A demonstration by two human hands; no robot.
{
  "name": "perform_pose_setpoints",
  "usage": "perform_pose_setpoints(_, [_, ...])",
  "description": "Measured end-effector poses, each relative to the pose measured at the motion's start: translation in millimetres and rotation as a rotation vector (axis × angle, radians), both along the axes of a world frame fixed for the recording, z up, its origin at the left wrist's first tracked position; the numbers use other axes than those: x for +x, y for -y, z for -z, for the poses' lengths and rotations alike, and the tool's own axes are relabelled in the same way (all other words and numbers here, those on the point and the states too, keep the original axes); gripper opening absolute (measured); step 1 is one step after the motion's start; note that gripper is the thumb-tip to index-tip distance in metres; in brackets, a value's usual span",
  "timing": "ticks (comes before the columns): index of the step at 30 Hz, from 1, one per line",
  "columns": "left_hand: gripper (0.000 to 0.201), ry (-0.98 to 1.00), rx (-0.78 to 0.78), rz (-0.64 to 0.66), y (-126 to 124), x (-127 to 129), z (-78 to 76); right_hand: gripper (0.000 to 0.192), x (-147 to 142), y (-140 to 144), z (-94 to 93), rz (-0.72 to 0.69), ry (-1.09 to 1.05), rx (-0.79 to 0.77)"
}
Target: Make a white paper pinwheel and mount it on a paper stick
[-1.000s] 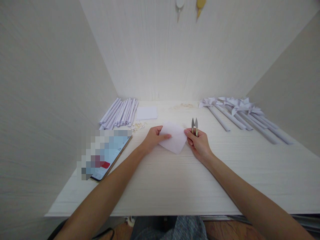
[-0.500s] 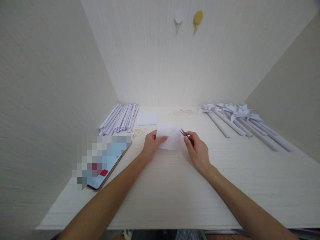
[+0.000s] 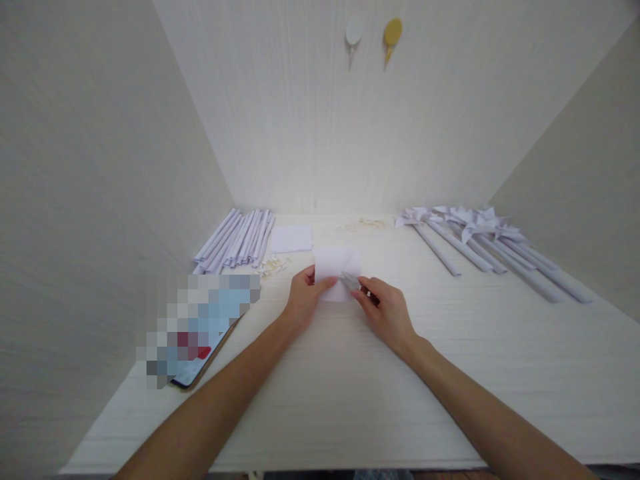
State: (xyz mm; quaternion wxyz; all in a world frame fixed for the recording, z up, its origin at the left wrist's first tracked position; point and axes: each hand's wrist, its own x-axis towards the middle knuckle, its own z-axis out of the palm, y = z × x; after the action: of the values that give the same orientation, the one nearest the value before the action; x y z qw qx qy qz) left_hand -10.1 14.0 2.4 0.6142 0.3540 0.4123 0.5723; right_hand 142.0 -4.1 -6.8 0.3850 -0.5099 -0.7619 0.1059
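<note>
My left hand (image 3: 304,297) grips a square of white paper (image 3: 331,261) by its left edge, thumb on top and fingers beneath. A crease runs diagonally across the upper right of the sheet. In my right hand (image 3: 386,303) is a small pair of scissors (image 3: 350,281), its grey blades lying over the middle of the paper and pointing left, close to my left thumb. My right fingers wrap its dark handles and hide most of them. Whether the blades are cutting the paper I cannot tell.
Rolled paper sticks (image 3: 237,240) lie at the back left, beside a stack of white paper (image 3: 291,238) and small pale pieces (image 3: 274,265). A phone (image 3: 220,340) rests at the left. Several paper pinwheels (image 3: 480,230) on sticks lie at the back right. Two hooks, one yellow (image 3: 393,32), hang on the wall.
My right hand has moved left, bringing the scissors from beside the paper's right edge to over its middle. My left hand keeps its hold on the sheet.
</note>
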Motion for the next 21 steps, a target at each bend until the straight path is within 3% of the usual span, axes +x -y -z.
perform_pose_setpoints(21, [0.03, 0.032, -0.045, 0.002, 1.7, 1.0, -2.9, 0.024, 2.3, -0.8, 0.0, -0.044, 0.008, 0.008])
